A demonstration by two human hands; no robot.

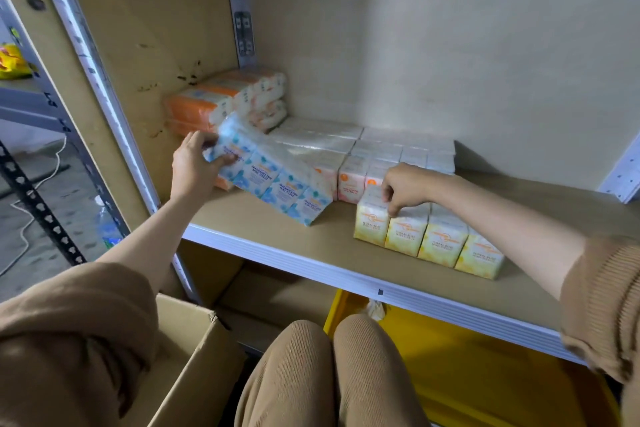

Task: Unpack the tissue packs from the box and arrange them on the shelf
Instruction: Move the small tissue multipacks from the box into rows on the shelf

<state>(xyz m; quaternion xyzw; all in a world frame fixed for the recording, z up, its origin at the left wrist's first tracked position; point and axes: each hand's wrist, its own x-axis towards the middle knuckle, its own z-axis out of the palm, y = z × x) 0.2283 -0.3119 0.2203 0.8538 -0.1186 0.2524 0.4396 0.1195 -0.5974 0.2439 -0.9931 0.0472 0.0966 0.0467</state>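
Glossy plastic-wrapped tissue packs on matt board shelf.

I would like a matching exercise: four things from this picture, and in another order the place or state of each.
Things:
1. blue tissue pack
2. yellow tissue pack
3. orange tissue packs
4. cardboard box

Places or states:
A. stacked in the back left corner of the shelf
B. below the shelf, lower left
C. tilted, gripped by the left hand
D. upright near the front edge, right hand on top

Pairs: 1-C; 2-D; 3-A; 4-B
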